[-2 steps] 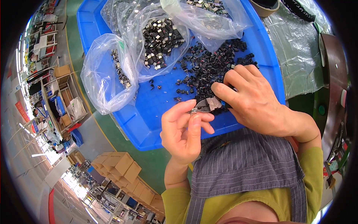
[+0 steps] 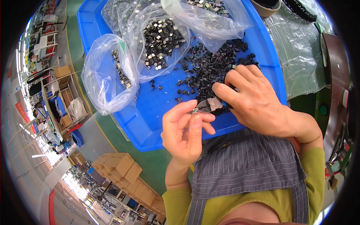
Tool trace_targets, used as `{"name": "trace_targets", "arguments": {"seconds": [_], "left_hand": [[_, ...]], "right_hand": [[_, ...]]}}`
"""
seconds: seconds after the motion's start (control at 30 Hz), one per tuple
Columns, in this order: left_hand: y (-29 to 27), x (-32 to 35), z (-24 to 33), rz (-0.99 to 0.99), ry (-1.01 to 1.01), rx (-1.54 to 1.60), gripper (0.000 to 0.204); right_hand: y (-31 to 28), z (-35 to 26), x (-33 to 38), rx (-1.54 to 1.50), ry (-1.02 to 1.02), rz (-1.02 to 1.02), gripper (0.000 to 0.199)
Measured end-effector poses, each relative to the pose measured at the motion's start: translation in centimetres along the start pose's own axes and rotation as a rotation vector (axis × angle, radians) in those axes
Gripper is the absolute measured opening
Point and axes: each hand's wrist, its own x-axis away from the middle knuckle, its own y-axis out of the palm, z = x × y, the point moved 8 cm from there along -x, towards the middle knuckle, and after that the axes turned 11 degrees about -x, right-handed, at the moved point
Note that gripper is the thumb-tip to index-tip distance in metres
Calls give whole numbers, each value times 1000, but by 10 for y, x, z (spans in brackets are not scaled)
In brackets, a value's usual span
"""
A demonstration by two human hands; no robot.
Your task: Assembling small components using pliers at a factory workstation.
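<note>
My left hand (image 2: 184,131) pinches a small metal connector piece (image 2: 195,111) between thumb and forefinger. My right hand (image 2: 253,99) is closed around a pair of pliers (image 2: 213,104) with worn metal jaws; most of the handles are hidden in the palm. The tips of the jaws reach the small piece at my left fingertips, though the exact contact is too small to make out. Under and beyond both hands, a heap of small black plastic bits (image 2: 210,67) lies in a blue tray (image 2: 146,127).
Clear plastic bags in the tray hold black-and-silver parts (image 2: 162,41); another bag (image 2: 108,75) hangs over its left rim. Plastic sheeting (image 2: 296,56) covers the surface at right, with a round tan container (image 2: 267,8) at its far end. Cardboard boxes (image 2: 123,168) stand on the floor at lower left.
</note>
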Motion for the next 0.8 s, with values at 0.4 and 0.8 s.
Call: {"name": "trace_targets", "arguments": {"seconds": [0.4, 0.8], "left_hand": [[-3, 0, 1, -13, 76, 13, 36], [-1, -11, 8, -294, 142, 75, 51]], "right_hand": [[-2, 4, 0, -294, 69, -110, 16], [11, -2, 0, -736, 94, -448, 20]]}}
